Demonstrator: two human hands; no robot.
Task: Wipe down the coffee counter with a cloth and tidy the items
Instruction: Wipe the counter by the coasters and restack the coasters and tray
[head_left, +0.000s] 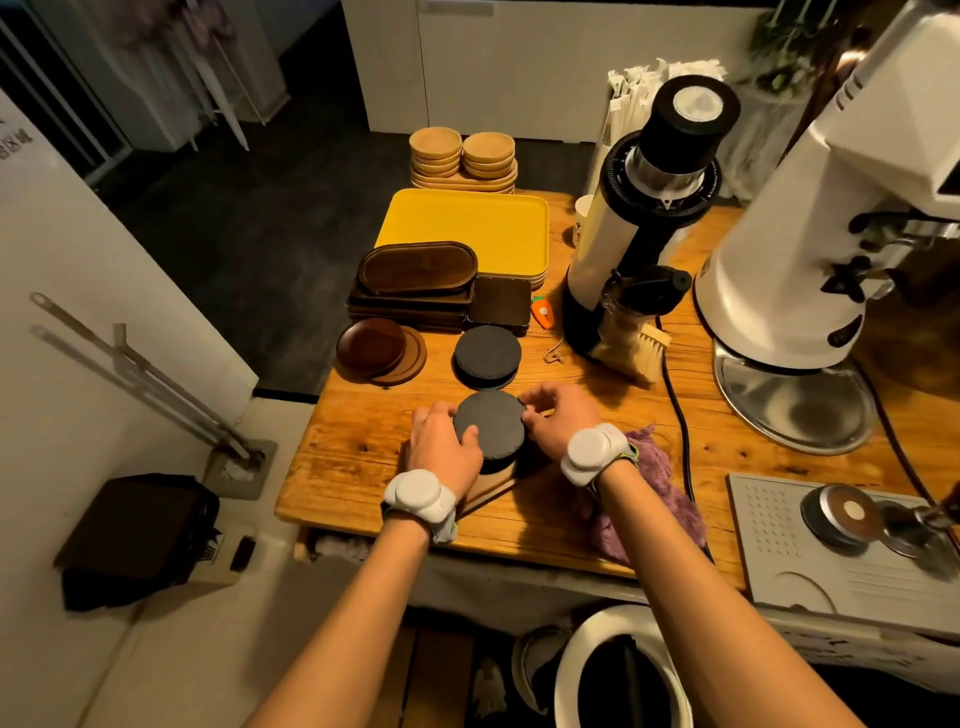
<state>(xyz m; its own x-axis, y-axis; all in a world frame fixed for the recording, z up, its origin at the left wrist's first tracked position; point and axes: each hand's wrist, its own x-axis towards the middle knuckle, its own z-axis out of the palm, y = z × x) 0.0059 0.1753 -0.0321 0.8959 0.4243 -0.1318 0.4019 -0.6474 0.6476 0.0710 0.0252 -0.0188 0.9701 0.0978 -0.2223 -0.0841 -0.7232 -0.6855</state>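
A stack of round dark slate coasters (491, 423) stands near the front of the wooden counter (363, 441), partly on a small wooden board (485, 491). My left hand (441, 452) grips the stack's left side, thumb on top. My right hand (558, 415) grips its right side with curled fingers. A second slate coaster stack (487, 356) sits just behind. The purple cloth (654, 499) lies on the counter under my right forearm, held by neither hand.
Behind are dark round wooden plates (371, 345), dark trays (415, 283), a yellow tray (467, 228) and light wooden saucers (462, 156). Two grinders (639, 218) (810, 249), a brush (631, 345), a black cable (675, 410) and a tamping mat (810, 545) fill the right side.
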